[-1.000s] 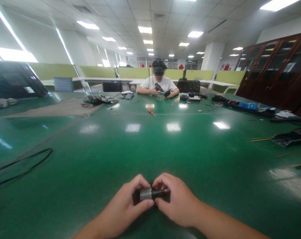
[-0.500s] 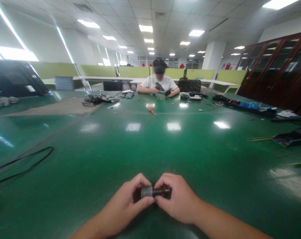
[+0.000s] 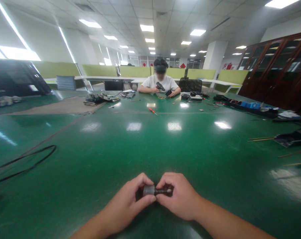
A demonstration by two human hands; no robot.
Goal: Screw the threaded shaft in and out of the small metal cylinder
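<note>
Low in the middle of the head view both my hands meet over the green table [image 3: 150,149]. My left hand [image 3: 131,200] is closed around a small silver metal cylinder [image 3: 148,190]. A dark threaded shaft [image 3: 163,191] sticks out of that cylinder to the right, and my right hand [image 3: 179,197] pinches it with curled fingers. The part is held just above the table surface. Its far ends are hidden inside my fingers.
A black cable [image 3: 26,162] loops at the left. Across the table a person in a white shirt [image 3: 160,84] handles a dark tool. A red screwdriver [image 3: 152,111], scattered parts [image 3: 100,98], a blue box [image 3: 250,105] and a dark tray [image 3: 292,137] lie around.
My hands and the metal part have stayed almost in place, shifting slightly right in the picture. The fingers have closed a little tighter round the part.
</note>
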